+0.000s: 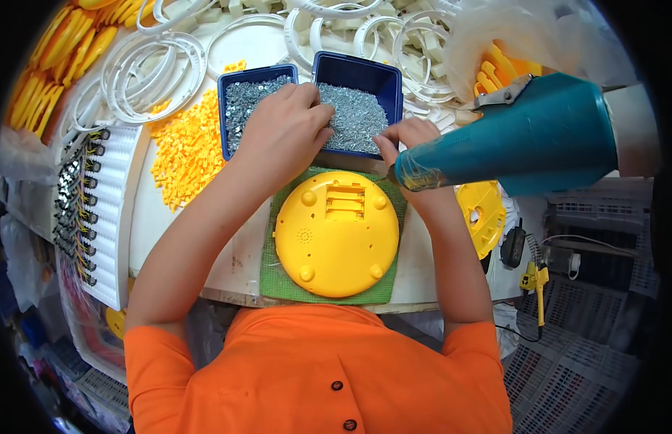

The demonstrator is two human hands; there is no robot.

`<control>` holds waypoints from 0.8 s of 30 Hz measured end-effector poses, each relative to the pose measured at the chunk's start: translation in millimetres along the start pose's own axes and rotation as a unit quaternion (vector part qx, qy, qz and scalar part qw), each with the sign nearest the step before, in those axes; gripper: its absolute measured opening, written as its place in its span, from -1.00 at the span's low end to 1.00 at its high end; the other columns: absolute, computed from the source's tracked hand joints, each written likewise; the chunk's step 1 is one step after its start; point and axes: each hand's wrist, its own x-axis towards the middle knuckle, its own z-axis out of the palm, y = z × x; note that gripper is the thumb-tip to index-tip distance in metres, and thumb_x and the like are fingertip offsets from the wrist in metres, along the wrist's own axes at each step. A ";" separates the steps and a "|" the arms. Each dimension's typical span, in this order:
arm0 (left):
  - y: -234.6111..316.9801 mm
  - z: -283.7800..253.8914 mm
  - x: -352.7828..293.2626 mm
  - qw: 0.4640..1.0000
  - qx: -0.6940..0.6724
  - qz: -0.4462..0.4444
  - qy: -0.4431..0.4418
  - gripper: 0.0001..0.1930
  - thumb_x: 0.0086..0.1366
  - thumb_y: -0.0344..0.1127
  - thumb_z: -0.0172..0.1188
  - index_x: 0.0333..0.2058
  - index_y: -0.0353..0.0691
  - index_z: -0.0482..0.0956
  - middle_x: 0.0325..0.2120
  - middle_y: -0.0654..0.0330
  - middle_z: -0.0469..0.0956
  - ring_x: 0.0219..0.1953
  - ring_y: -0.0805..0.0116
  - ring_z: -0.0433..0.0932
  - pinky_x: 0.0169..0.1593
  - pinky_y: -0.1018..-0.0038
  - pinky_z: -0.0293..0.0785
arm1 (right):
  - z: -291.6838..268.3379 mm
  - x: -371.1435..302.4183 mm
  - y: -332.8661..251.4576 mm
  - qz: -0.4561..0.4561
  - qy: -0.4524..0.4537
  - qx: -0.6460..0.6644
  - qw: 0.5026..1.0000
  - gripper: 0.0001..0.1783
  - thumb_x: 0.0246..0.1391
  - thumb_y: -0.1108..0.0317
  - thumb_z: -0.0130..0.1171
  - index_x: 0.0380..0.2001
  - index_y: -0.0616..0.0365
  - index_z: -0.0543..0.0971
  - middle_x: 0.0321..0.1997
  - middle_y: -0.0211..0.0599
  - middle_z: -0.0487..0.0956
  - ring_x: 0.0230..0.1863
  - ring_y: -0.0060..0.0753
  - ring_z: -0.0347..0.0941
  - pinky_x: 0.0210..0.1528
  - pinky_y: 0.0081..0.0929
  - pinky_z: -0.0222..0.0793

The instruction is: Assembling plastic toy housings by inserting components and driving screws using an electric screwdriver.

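Nearest us, a teal tapered tube (509,141) slants in from the right and covers part of our right hand (410,134); by its narrow tip, that hand's thumb and forefinger sit close together at the near right corner of a blue bin (358,69), and we cannot tell whether they hold anything. Our left hand (289,119) arches over the inner edges of that bin and a second blue bin (223,123), its fingers curled narrowly beside the small silvery screws (358,116); whatever it may pinch is hidden from us. Closer to our body than both hands, between our forearms, a round yellow casing (336,253) lies on a green mat (273,286) on the tabletop (235,271), its uncovered battery compartment facing up. Left of our left hand spreads a heap of small yellow-orange pieces (188,155).
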 end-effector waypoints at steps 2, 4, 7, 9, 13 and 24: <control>-7.6 12.2 3.7 1.000 0.022 0.001 -0.005 -0.89 0.18 -0.32 0.35 -0.34 -0.17 0.66 -0.32 0.18 0.54 -0.22 0.10 0.57 -0.12 0.22 0.55 | -11.1 -16.6 -8.7 0.048 -0.003 -0.067 0.997 -0.87 0.03 0.46 0.39 -0.34 0.20 0.64 -0.29 -0.17 0.63 -0.20 -0.06 0.56 -0.11 -0.27 0.42; -7.6 17.7 7.4 1.000 -0.011 -0.021 -0.014 -0.89 0.20 -0.34 0.37 -0.33 -0.19 0.65 -0.34 0.17 0.53 -0.20 0.10 0.54 -0.09 0.23 0.50 | -24.8 -35.1 -8.8 0.086 -0.020 -0.071 0.994 -0.83 0.02 0.45 0.38 -0.29 0.21 0.65 -0.24 -0.13 0.64 -0.16 0.00 0.56 -0.08 -0.24 0.43; -6.8 15.9 7.4 0.998 -0.048 -0.034 0.009 -0.89 0.22 -0.33 0.36 -0.35 -0.21 0.64 -0.34 0.16 0.54 -0.20 0.09 0.55 -0.10 0.23 0.50 | -35.4 -40.7 -1.1 0.064 -0.048 -0.110 0.991 -0.73 0.03 0.42 0.33 -0.16 0.22 0.63 -0.10 -0.05 0.66 -0.04 0.14 0.56 0.02 -0.15 0.43; -3.3 16.5 7.0 0.998 -0.048 -0.029 0.024 -0.90 0.19 -0.31 0.36 -0.39 -0.18 0.65 -0.36 0.16 0.55 -0.21 0.08 0.57 -0.14 0.19 0.52 | -31.0 -34.3 1.9 0.064 -0.047 -0.083 0.993 -0.75 0.04 0.39 0.32 -0.19 0.22 0.63 -0.10 -0.05 0.65 -0.05 0.15 0.55 0.02 -0.12 0.41; -0.4 17.0 4.6 0.996 -0.072 -0.048 0.029 -0.91 0.21 -0.33 0.32 -0.37 -0.19 0.65 -0.35 0.14 0.57 -0.20 0.07 0.58 -0.13 0.17 0.52 | 3.1 -0.4 10.6 0.017 -0.057 -0.140 0.988 -0.82 0.09 0.35 0.33 -0.24 0.16 0.66 -0.27 -0.15 0.60 -0.12 -0.02 0.51 -0.04 -0.19 0.40; 29.0 -36.6 -59.5 0.950 -0.234 -0.208 -0.004 -0.89 0.31 -0.40 0.27 -0.24 -0.29 0.64 -0.35 0.07 0.66 -0.27 0.11 0.65 -0.18 0.33 0.55 | 17.3 32.5 5.1 -0.092 -0.060 -0.094 0.989 -0.91 0.06 0.43 0.28 -0.37 0.20 0.61 -0.31 -0.15 0.59 -0.20 -0.07 0.50 -0.12 -0.24 0.42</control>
